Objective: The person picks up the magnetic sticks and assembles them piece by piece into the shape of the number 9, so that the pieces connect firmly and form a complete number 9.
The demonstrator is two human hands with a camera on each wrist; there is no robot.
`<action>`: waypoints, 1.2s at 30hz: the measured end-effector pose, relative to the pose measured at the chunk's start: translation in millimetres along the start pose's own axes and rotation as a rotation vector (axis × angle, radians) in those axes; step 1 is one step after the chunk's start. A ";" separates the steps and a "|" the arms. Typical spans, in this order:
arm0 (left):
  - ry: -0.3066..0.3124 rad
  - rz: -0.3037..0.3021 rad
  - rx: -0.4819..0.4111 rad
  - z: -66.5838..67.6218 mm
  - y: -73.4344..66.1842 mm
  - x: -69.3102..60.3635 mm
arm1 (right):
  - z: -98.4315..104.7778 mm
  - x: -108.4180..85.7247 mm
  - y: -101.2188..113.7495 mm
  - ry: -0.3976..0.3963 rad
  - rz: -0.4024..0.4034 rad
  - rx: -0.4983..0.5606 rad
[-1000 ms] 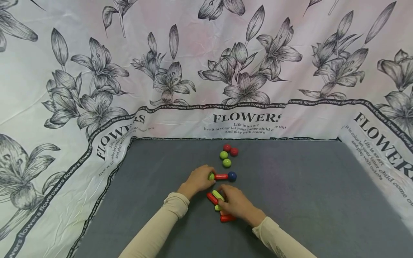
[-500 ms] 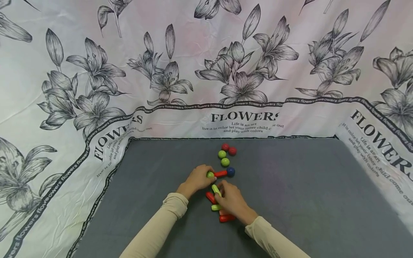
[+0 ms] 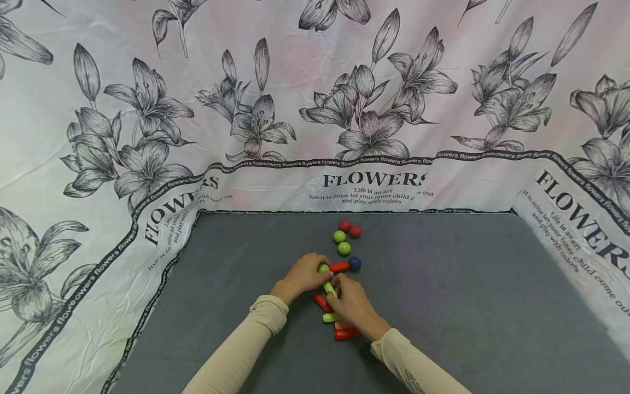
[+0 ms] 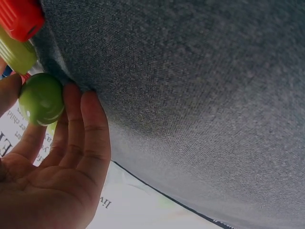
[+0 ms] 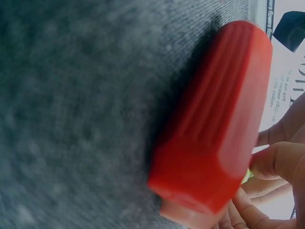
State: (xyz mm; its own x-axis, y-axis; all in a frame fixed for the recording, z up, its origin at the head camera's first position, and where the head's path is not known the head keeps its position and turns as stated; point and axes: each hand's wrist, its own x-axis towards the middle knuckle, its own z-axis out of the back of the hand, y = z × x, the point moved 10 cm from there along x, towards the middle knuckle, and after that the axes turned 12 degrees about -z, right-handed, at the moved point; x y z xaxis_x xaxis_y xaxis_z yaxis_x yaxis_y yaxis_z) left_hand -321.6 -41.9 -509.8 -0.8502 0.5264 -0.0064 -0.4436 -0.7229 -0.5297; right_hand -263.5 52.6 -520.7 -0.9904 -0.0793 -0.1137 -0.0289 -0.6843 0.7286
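My left hand [image 3: 302, 273] pinches a green ball [image 3: 322, 268] between thumb and fingers; the same ball [image 4: 42, 99] is large in the left wrist view. From it a red rod [image 3: 339, 267] reaches right to a blue ball [image 3: 355, 264]. My right hand [image 3: 354, 302] pinches a yellow-green rod [image 3: 328, 288], its far end close to the green ball; whether they touch, I cannot tell. Beneath and beside that hand lie a red rod [image 3: 322, 302], a second yellow-green rod [image 3: 331, 317], an orange rod [image 3: 343, 325] and another red rod [image 3: 346, 334], large in the right wrist view.
Beyond the hands, two red balls [image 3: 350, 229] and two green balls [image 3: 344, 248] sit on the grey cloth-covered table [image 3: 458, 284]. A white flower-print sheet [image 3: 275, 189] rises along the back and sides.
My right hand has moved the yellow-green rod up and left, away from the other rods, towards the green ball. My left hand keeps its pinch; the red rod with the blue ball has tilted slightly.
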 end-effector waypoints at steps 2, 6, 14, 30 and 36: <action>0.006 0.004 0.002 -0.7 0.0 0.0 | 0.7 0.1 -0.3 -0.005 -0.002 0.002; 0.010 -0.001 0.001 -2.2 0.4 1.0 | 2.3 -0.2 0.3 -0.020 0.000 -0.005; 0.012 -0.021 -0.026 -5.5 0.7 3.5 | 2.1 -1.1 3.4 -0.026 0.001 0.005; -0.017 -0.030 -0.043 -4.9 6.6 5.1 | 1.6 0.9 0.8 -0.051 -0.046 0.093; -0.007 -0.026 -0.049 -6.4 7.5 5.9 | 2.7 0.3 -1.4 -0.050 -0.069 0.103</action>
State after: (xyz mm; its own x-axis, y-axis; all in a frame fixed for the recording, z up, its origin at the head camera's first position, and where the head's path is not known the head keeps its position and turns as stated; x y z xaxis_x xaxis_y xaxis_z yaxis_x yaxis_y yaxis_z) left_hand -328.1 -41.4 -519.2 -0.8407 0.5414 0.0142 -0.4514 -0.6860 -0.5707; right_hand -264.1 55.5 -520.0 -0.9910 0.0035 -0.1338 -0.1083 -0.6083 0.7863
